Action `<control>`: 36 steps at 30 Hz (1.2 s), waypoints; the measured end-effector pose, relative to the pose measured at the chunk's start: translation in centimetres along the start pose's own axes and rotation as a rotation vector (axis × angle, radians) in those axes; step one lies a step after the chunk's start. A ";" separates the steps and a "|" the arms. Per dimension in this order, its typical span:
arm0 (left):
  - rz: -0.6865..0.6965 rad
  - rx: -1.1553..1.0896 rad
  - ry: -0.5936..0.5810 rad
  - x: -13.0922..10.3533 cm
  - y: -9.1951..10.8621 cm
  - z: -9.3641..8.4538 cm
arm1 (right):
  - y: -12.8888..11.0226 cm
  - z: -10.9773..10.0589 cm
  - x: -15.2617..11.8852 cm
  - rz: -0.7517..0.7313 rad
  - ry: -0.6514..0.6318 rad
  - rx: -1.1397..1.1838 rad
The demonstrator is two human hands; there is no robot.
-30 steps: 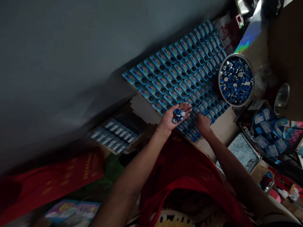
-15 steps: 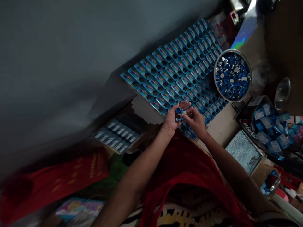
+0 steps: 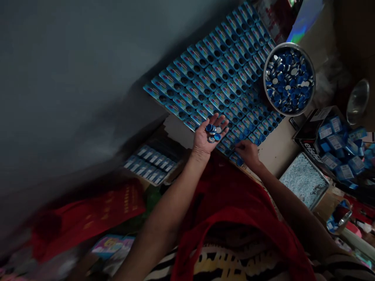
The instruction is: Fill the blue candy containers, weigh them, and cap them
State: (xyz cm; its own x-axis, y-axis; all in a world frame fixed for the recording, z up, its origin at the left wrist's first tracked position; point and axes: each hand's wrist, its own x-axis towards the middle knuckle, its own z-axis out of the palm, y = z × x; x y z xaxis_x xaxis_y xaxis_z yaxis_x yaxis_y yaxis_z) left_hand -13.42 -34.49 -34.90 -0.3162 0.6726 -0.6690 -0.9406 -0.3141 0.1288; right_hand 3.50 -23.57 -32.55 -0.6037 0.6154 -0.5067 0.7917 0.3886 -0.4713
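Okay, left grip lies open under blue caps; right grip looks pinched together, can't tell on what. Cards beside it look filled, farther ones seem unfilled, so probably loads to go.

Rows of packages lie across the bench, a wall to their left and a bowl of caps at their right edge. Farther right sits a carton of packets, with a tray before it.

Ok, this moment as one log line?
left hand: palm up, blue discs | right hand: at blue packs | bowl: more discs
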 end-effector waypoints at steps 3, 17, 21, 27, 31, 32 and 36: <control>-0.017 0.023 -0.023 -0.4 1.0 0.0 | -0.9 1.2 -0.3 -0.048 -0.060 -0.296; 0.027 -0.053 -0.161 0.2 0.6 -0.3 | -4.5 -0.3 1.6 0.082 -0.098 -0.539; 0.059 -0.053 -0.124 -0.1 -0.2 -0.5 | -6.1 1.1 0.1 -0.078 0.132 -0.089; 0.109 -0.132 0.008 0.1 -2.2 0.5 | -5.4 3.4 1.1 -0.114 0.185 0.378; 0.065 -0.192 0.044 -0.1 -1.7 0.3 | -2.8 2.4 -0.1 -0.080 0.091 0.272; 0.052 -0.187 0.036 -0.5 -1.3 -0.1 | -2.2 2.1 -0.7 -0.077 0.060 0.170; 0.037 -0.110 -0.043 -2.2 0.4 -1.7 | -1.7 2.2 -2.2 -0.074 -0.102 -0.258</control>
State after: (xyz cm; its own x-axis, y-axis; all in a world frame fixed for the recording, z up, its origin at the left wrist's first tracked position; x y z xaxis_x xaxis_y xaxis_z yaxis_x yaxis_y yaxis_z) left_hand -12.89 -37.27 -34.60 -0.3577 0.6864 -0.6331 -0.9098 -0.4090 0.0705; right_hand 3.24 -27.07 -32.21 -0.6568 0.5119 -0.5537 0.7347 0.5998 -0.3169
